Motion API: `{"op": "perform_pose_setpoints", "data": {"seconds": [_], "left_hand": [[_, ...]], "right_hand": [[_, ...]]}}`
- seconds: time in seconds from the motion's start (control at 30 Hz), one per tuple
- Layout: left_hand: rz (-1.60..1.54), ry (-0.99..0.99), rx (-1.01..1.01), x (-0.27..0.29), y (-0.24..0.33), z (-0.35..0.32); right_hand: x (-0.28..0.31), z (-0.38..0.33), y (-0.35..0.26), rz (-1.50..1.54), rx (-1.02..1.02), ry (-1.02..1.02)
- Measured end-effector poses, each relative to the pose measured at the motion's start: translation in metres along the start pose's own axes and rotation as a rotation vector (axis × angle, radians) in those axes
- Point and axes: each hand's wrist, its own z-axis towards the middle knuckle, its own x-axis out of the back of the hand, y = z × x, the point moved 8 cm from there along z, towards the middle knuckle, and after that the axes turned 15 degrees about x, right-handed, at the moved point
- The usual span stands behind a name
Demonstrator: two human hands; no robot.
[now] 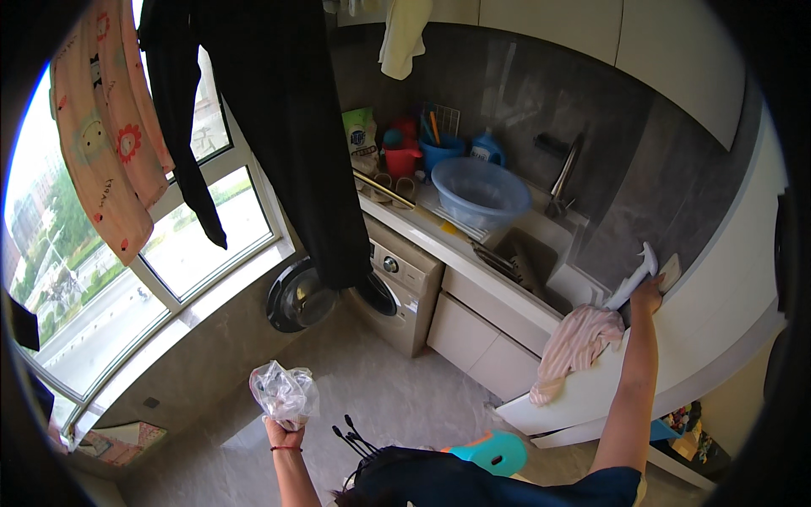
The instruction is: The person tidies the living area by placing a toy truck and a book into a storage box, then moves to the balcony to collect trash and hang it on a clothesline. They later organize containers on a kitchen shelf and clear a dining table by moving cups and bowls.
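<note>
Remotely, I see the left hand (285, 433) gripping a crumpled clear plastic bag (283, 390) above the grey floor (351, 384). Moving right, I pick out the washing machine (412, 308), then a blue basin (483, 207) on the counter (456, 253). Further over, a pink-striped cloth (574, 345) droops near the sink, and the right hand (647, 295) meets a pale, long object (632, 282); I cannot tell whether its fingers close around it.

Left hand (285, 434): fingers partly hidden by crumpled clear bag (283, 384), contents unclear. Right hand (646, 295), off right: too small to read finger placement on pale implement (628, 286). Black trousers (262, 101) cut by top edge, covering part of washing machine (416, 308). Pink printed cloth (110, 160), left, cropped at top. Dark items in sink (549, 253) unidentifiable. Street outside (93, 308) tiny, washed out.
</note>
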Motion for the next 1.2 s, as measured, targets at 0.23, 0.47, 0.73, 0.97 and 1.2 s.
{"op": "perform_pose_setpoints", "data": {"seconds": [0.23,0.47,0.73,0.97,1.2], "left_hand": [[0.048,-0.034,-0.022,-0.007,0.004,-0.003],[0.027,-0.007,-0.012,0.005,0.007,0.002],[0.017,0.001,-0.011,0.005,0.006,-0.002],[0.008,-0.009,-0.014,0.01,0.008,-0.001],[0.011,0.02,-0.025,0.009,0.01,-0.01]], "right_hand": [[-0.004,0.0,-0.006,0.051,0.013,0.017],[-0.009,0.007,0.004,-0.015,-0.022,0.018],[-0.019,0.012,0.006,0.03,-0.01,0.046],[-0.01,0.007,0.003,0.037,0.0,0.04],[-0.007,0.006,-0.007,0.014,0.003,0.013]]}}
